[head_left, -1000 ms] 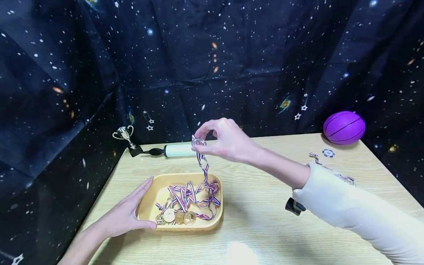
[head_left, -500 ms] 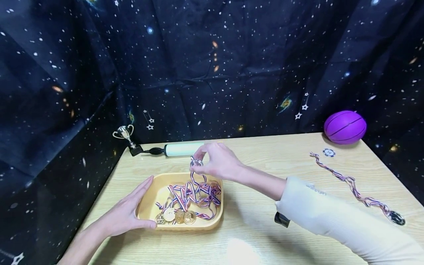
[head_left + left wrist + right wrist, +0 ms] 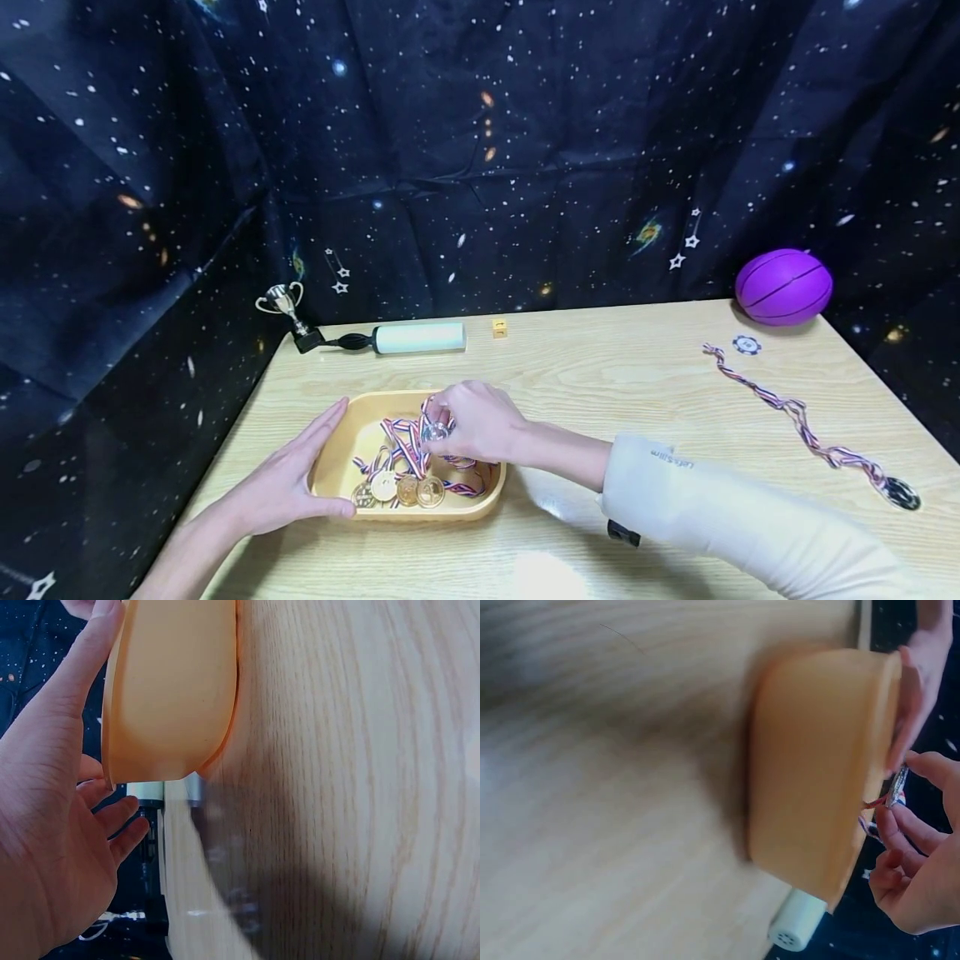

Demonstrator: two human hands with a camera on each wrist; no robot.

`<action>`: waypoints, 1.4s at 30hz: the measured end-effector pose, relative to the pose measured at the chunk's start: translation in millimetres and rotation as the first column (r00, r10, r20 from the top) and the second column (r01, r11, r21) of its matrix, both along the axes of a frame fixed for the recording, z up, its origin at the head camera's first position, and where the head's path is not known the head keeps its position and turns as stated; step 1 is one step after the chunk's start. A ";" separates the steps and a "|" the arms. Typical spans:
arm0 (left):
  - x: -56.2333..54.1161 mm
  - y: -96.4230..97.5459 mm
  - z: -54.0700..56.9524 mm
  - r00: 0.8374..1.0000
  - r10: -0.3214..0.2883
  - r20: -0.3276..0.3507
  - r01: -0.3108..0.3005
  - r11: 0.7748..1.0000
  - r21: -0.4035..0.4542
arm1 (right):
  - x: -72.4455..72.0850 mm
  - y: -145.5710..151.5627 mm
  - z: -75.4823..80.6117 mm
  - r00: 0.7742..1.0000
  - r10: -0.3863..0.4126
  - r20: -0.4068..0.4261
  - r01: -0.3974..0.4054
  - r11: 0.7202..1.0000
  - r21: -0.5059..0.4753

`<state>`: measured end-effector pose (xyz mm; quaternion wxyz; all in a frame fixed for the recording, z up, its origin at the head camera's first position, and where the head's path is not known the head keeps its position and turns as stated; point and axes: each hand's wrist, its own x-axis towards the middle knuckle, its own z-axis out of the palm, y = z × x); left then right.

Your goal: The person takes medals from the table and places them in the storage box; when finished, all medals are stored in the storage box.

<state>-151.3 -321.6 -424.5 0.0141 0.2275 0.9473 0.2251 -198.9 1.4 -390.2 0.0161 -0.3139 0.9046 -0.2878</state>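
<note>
A yellow-orange plastic tray (image 3: 405, 516) holds several gold medals (image 3: 407, 490) and a tangle of red, white and blue ribbons (image 3: 405, 442). My left hand (image 3: 288, 482) rests against the tray's left end, fingers fairly straight, thumb at the front rim. In the left wrist view that hand (image 3: 60, 802) touches the tray wall (image 3: 176, 690). Over the tray's right half, my right hand (image 3: 483, 423) pinches a silver medal (image 3: 436, 431) between thumb and fingers. The right wrist view shows this medal (image 3: 897, 786) edge-on, its ribbon leading over the rim. The hand hides part of the ribbons.
A medal on a twisted ribbon (image 3: 802, 425) lies at right, near a poker chip (image 3: 747, 344) and a purple ball (image 3: 784, 287). At the back are a yellow block (image 3: 499, 328), a hand pump (image 3: 420, 337) and a small trophy cup (image 3: 283, 304). A dark star-patterned cloth hangs behind.
My right hand has come down with the silver medal, from above the tray's back edge into it. The yellow block and the ribboned medal at right are uncovered. The left hand stays put.
</note>
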 end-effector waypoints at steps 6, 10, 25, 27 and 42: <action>0.0 -0.4 -0.3 1.000 0.002 -0.006 -0.002 1.000 -0.003 | 5.2 -1.6 -16.3 0.999 0.035 -0.039 -0.033 0.999 0.043; 0.0 -0.8 -0.9 1.000 0.005 -0.004 -0.005 1.000 -0.009 | 8.8 -1.4 -24.5 0.995 0.058 -0.081 -0.054 0.997 0.053; 1.2 1.8 1.9 1.000 0.003 -0.019 -0.003 1.000 -0.015 | 14.1 1.6 -39.1 0.995 0.091 -0.041 -0.091 0.996 -0.014; 1.6 1.9 1.9 1.000 0.003 -0.023 -0.004 1.000 -0.017 | 12.6 3.4 -36.0 0.996 0.092 -0.020 -0.092 0.995 -0.036; 1.8 3.2 1.8 1.000 0.013 -0.009 -0.014 1.000 -0.021 | -3.5 42.4 -8.9 1.000 -0.001 0.017 0.005 0.978 -0.211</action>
